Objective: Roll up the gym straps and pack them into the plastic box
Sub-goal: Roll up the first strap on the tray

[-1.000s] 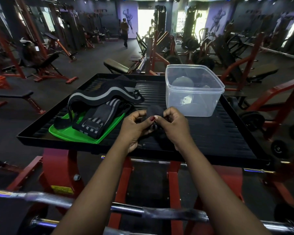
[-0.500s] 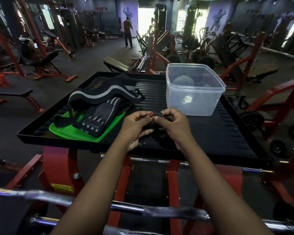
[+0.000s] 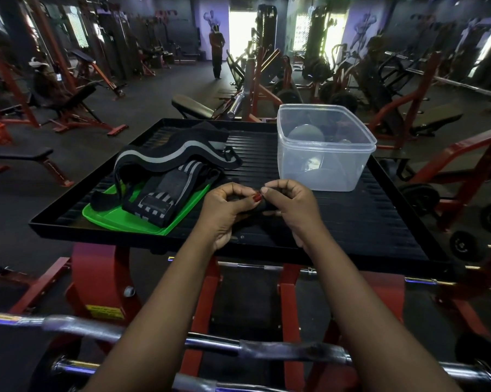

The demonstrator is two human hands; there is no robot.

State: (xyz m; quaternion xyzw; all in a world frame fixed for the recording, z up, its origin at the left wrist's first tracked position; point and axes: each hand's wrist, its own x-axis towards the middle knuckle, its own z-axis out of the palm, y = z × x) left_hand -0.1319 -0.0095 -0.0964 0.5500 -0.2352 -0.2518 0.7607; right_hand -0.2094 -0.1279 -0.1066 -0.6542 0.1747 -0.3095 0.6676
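A dark strap (image 3: pixel 262 207) is pinched between my left hand (image 3: pixel 227 206) and my right hand (image 3: pixel 291 203), low over the black ridged tray (image 3: pixel 352 222); the fingers hide most of it. To the left, a pile of black-and-grey straps (image 3: pixel 165 176) lies partly on a green lid (image 3: pixel 117 217). The clear plastic box (image 3: pixel 325 149) stands open at the tray's back right, just beyond my right hand, with rolled dark items dimly visible inside.
The tray rests on a red machine frame (image 3: pixel 97 273). Chrome barbells (image 3: pixel 216 346) cross the foreground below my forearms. Gym benches and red machines surround the tray, and a person (image 3: pixel 216 50) stands far back near the bright doorway.
The strap end that stuck up above my fingers is now down between them, and both hands have closed in tighter. The distant person has stepped closer.
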